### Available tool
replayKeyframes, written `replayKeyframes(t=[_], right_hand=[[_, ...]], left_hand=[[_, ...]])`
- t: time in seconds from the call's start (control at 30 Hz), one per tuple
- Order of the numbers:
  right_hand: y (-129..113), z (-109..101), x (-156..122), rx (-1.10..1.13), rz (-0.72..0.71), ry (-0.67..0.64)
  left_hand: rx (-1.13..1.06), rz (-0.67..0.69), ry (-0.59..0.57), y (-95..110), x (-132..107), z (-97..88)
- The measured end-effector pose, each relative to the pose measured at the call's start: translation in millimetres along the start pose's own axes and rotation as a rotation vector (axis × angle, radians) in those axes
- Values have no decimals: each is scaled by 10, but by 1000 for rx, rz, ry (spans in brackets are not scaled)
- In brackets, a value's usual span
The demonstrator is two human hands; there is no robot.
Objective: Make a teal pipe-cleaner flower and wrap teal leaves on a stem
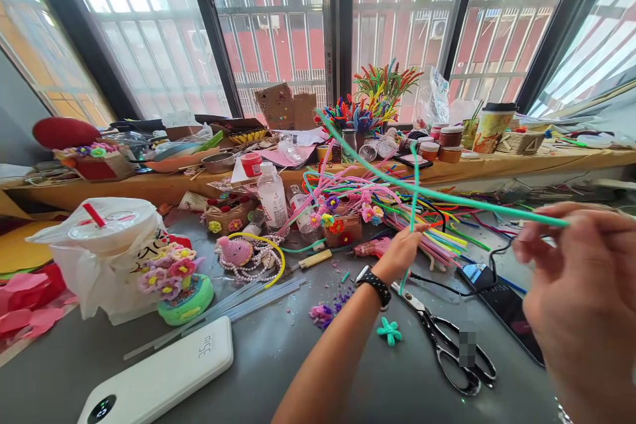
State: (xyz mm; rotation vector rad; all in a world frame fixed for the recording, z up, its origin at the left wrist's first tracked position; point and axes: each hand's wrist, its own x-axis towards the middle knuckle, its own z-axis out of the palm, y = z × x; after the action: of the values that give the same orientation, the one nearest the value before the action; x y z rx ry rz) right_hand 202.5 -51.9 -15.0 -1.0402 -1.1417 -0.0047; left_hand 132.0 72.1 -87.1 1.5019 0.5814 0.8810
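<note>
My left hand (401,250), wearing a black watch at its wrist, pinches a short mint-green pipe cleaner (413,211) that stands nearly upright. Between the fingertips of my right hand (579,271) is the end of a long mint-green pipe cleaner (477,202). It stretches up to the left and crosses the short one in view; whether they touch I cannot tell. Below my left hand lie black-handled scissors (437,331) and a small mint-green pipe-cleaner flower (389,331). A pink glue gun (373,247) rests just beyond the left hand.
Loose colored pipe cleaners (447,238) spread behind my hands. A black phone (501,308) lies beside my right hand. At left are a white power bank (163,371), clear glue sticks (238,301), a flower pot ornament (183,298) and a bagged drink cup (112,238). A crowded ledge (169,184) runs under the windows.
</note>
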Motion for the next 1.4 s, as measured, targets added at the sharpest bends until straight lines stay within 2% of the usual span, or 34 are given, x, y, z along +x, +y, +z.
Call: replayKeyframes(t=[0.03,0.07,0.1,0.13,0.2,0.3,0.4,0.6,0.7,0.83,1.0,1.07,1.17,1.2,1.27,1.4], right_hand=[[28,54,17,140,53,67],[68,93,33,260,121,103],[116,120,46,334,200,97],[167,138,55,382,271,75],[263,168,59,386,380,6],[360,248,61,362,399,-44],[426,382,92,368,346,-9],[648,571,155,456,492,148],[789,563,142,466,538,198],[950,490,147,452,553,224],[984,505,129,538,579,225],[892,607,33,666,637,176],[677,823,-194,825,793,-110],[609,887,-266,864,823,-154],[514,967,-363,938,860,-195],[496,932,-364,979,841,-137]], left_hand=[[-30,18,17,111,-117,-74],[-150,32,26,226,-241,-158],[-274,42,43,340,-369,-249],[-369,34,9,446,-495,-346],[-467,42,-16,615,-725,-541],[-405,117,49,719,-970,-775],[-294,80,68,663,-1094,-895],[-353,24,155,452,-1207,-1010],[-386,6,132,422,-1258,-1082],[-427,49,142,429,-1284,-1148],[-463,118,335,388,-1235,-1163],[-468,134,415,355,-1213,-1151],[-453,161,478,313,-1193,-1110],[-439,162,478,304,-1190,-1092],[-407,147,453,288,-1186,-1052],[-383,104,416,258,-1180,-1004]])
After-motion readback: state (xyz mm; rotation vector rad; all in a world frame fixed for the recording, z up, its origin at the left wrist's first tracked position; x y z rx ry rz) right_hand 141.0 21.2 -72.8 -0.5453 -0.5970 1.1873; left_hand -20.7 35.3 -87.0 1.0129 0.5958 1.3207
